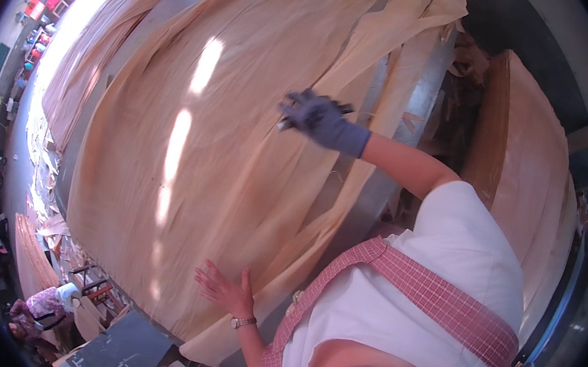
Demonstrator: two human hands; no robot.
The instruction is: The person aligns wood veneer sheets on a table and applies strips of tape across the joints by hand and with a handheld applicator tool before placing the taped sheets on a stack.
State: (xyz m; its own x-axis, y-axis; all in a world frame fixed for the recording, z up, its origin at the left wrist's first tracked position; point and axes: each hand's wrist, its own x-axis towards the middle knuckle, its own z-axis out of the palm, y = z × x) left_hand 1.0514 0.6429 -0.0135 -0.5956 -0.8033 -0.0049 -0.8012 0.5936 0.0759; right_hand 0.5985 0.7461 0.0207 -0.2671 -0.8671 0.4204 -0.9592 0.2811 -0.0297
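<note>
Right hand (325,121), grey glove, is closed around a dark tool (346,108); blurred, so can't tell the type. It sits over the sheet (232,163), right of its middle, near a long split. Left hand (230,293), bare, watch (244,322) on wrist, has fingers spread, holding nothing, at the sheet's near end; can't tell if it's touching. Sheet is thin, tan, wavy, spread across the metal worktop (427,90). More sheets (101,59) lie left of it, stack (534,153) to the right. Co-worker (47,305) at far lower left.
</note>
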